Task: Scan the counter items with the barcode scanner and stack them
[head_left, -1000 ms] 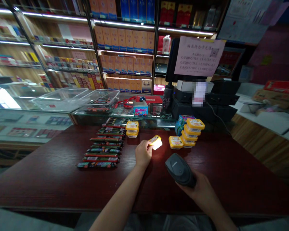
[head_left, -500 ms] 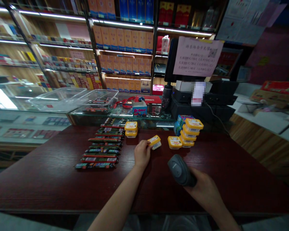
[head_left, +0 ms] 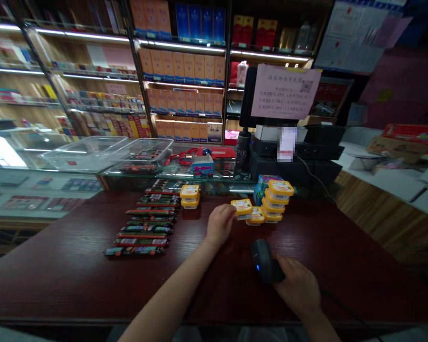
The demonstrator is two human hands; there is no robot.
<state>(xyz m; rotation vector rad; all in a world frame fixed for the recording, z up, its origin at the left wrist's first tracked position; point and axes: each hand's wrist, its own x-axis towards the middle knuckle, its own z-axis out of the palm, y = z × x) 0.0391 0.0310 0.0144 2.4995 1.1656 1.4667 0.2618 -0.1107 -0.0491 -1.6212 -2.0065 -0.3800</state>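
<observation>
My left hand (head_left: 221, 222) pinches a small yellow-lidded plastic tub (head_left: 241, 208), held just left of another yellow tub (head_left: 256, 216) that stands on the table. Beside that one rises a stack of several like tubs (head_left: 275, 209). My right hand (head_left: 296, 285) is wrapped around the handle of a dark barcode scanner (head_left: 263, 261), whose blue light glows. Two more stacked tubs (head_left: 190, 196) stand to the left of my left hand. Farther left, a column of several long, thin dark packets (head_left: 142, 229) lies on the table.
The dark red table (head_left: 74, 270) meets a glass counter with clear plastic trays (head_left: 82, 154) and a small blue box (head_left: 202, 166). A monitor with a pink notice (head_left: 285, 92) stands behind the tub stack. Lit shelves (head_left: 181, 66) of boxes line the back.
My left hand has moved the tub right, close to the other tubs, and levelled it. The scanner has swung slightly and its blue light now shows. The camera view has shifted a little.
</observation>
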